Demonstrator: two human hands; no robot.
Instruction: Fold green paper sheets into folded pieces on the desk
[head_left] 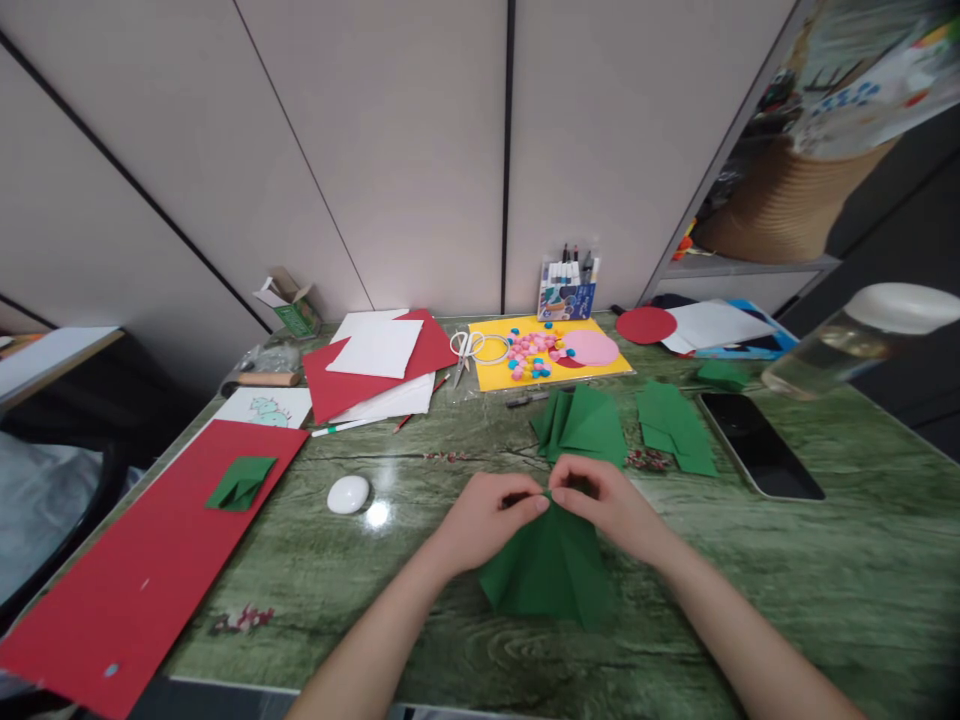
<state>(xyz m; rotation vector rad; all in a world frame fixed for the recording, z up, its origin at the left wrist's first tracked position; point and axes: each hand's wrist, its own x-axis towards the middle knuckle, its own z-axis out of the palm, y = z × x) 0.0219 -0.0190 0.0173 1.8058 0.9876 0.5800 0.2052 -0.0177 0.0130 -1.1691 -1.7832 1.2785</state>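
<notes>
Tbl (285, 560): scissors (460, 370) behind held paper (551, 575), L of balls (529, 345); phone (757, 445) R.

white glare on green tabletop (300, 570); slight blur; bottle (832, 350) stretched near right edge.

"What sort of place are you working in?"
"I'm using a craft table (300, 570) indoors; home or studio, I'm not managing to tell."
"What's showing you that?"
"Besides the green paper (553, 575) I'm pinching, scissors (460, 371), a pack of pens (568, 301) and a red sheet (161, 545) are sharing it. Pale panels (420, 150) are standing behind, and a woven basket (802, 208) is filling a shelf (750, 268)."
</notes>
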